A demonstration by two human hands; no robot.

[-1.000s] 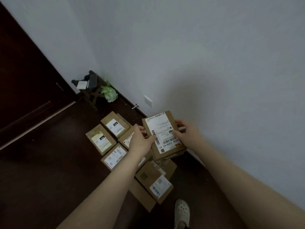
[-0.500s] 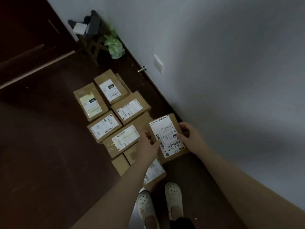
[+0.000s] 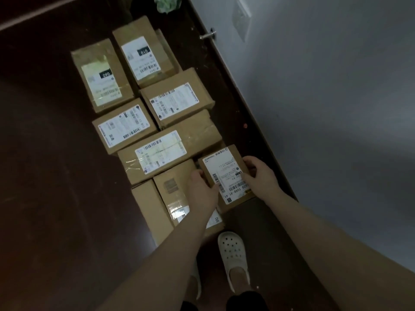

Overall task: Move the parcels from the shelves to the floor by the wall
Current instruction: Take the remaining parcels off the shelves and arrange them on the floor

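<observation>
A small cardboard parcel (image 3: 224,171) with a white shipping label sits low by the wall, at the near right end of a group of parcels. My left hand (image 3: 203,190) grips its left edge and my right hand (image 3: 260,176) grips its right edge. Several other brown parcels with labels lie on the dark floor in two rows, among them a long parcel (image 3: 166,153) just behind it and a plain-topped parcel (image 3: 175,194) under my left wrist. Whether the held parcel touches the floor I cannot tell.
The white wall (image 3: 325,108) with its dark skirting runs along the right. A metal door stop (image 3: 207,36) and a wall socket (image 3: 241,17) are at the top. A green bag (image 3: 167,3) lies at the far end. My white clogs (image 3: 233,257) stand below the parcels.
The parcel has come down from chest height to floor level beside the other parcels, both hands still on it. The view has tilted down toward the floor.
</observation>
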